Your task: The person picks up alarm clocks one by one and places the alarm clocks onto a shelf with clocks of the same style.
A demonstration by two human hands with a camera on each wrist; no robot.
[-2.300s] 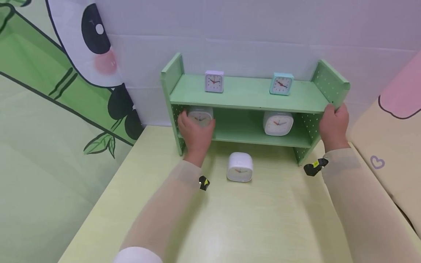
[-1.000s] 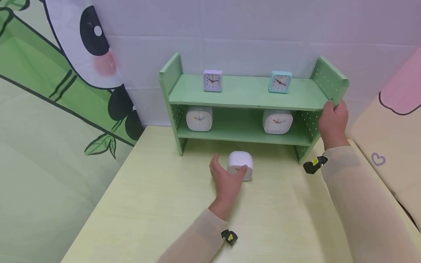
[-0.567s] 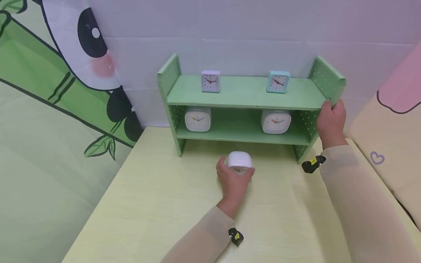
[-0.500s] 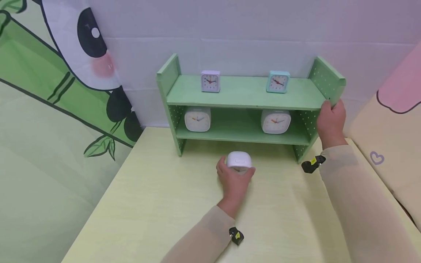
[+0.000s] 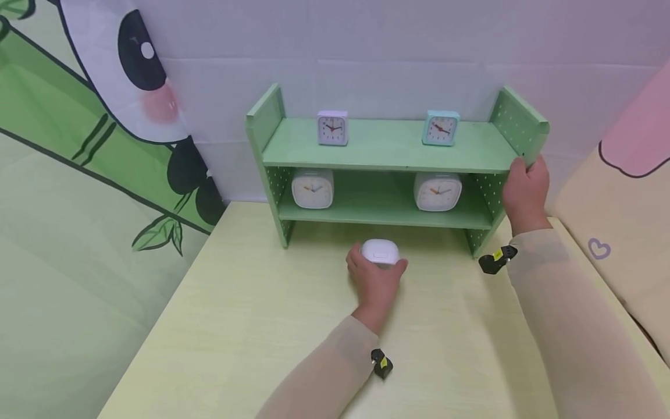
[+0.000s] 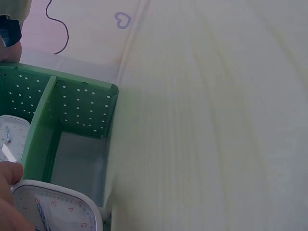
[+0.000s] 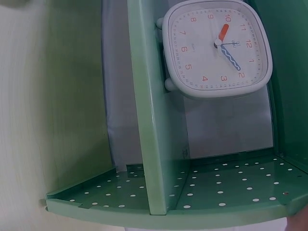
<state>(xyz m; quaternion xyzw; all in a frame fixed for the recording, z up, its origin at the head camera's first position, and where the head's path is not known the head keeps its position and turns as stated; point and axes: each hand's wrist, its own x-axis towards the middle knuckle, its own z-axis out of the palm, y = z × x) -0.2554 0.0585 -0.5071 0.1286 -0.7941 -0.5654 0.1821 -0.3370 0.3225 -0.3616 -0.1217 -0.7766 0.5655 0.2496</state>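
Observation:
My left hand (image 5: 374, 282) grips a white alarm clock (image 5: 380, 250) in front of the green shelf (image 5: 387, 145), thumb and fingers at its two sides. The hand covers most of the clock's face in the head view, while the left wrist view shows part of its dial (image 6: 55, 211). My right hand (image 5: 526, 192) holds the right side panel of the shelf near the upper board's front corner. On the lower board stand two more white clocks, one at left (image 5: 313, 189) and one at right (image 5: 438, 192). The upper board bears a purple clock (image 5: 332, 128) and a turquoise clock (image 5: 441, 128).
A pale wooden table (image 5: 220, 326) carries the shelf, which stands near its back edge. Behind is a lilac cloth wall (image 5: 392, 58), with a printed panda and bamboo cloth (image 5: 68, 233) at left and a pink and beige one (image 5: 623, 203) at right.
My left hand has left the lower-left clock, moved down and right, and taken hold of the front white clock. That clock shows more top and less face. My right hand has kept its hold.

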